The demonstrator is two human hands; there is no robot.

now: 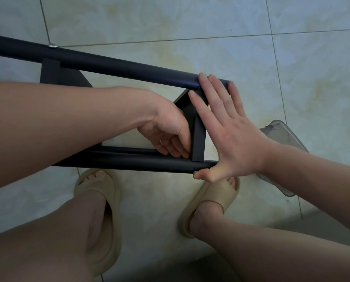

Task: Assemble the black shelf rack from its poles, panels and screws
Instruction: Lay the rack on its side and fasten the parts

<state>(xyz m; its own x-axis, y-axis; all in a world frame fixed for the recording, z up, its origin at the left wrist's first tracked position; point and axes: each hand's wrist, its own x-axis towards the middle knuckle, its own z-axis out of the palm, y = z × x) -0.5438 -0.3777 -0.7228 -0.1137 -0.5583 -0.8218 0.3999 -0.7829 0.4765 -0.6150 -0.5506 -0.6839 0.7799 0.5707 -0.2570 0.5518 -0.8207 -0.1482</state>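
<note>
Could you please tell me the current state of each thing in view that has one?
end panel: set between far pole and near pole.
screw: seated in far pole.
right hand: open, spread across both pole ends.
left hand: fingers curled at end panel's lower corner; contents hidden.
clear container: on the floor; open or closed unclear.

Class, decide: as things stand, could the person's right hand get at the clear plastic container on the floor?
Probably yes. The clear plastic container lies just right of the right hand, which rests open on the far pole; nothing stands between them.
</note>
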